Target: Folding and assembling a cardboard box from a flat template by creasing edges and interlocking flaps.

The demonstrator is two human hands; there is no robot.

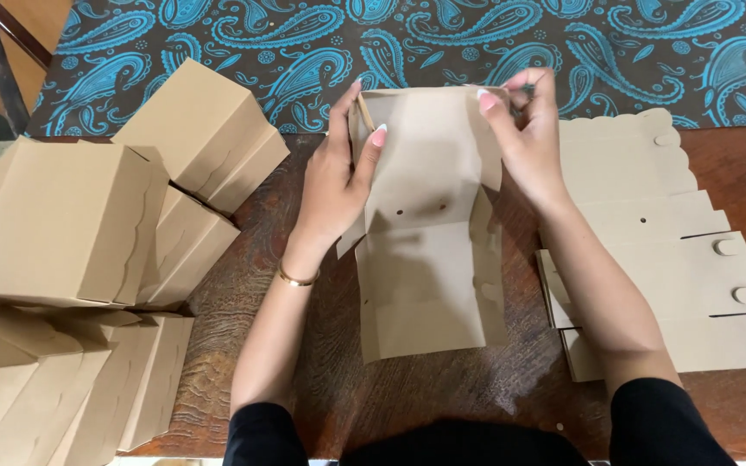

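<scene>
Both hands, left and right, pinch the far flaps of a half-folded box blank. Finished boxes crowd the left; flat blanks lie right on the table.

A flat cardboard box blank lies on the dark wooden table, its far end folded upright. The left hand pinches that panel's edge at ten o'clock; the right hand holds the corner at one o'clock. Finished boxes pile up at nine o'clock, a stack of flat blanks at three o'clock, a blue paisley cloth at twelve.
</scene>
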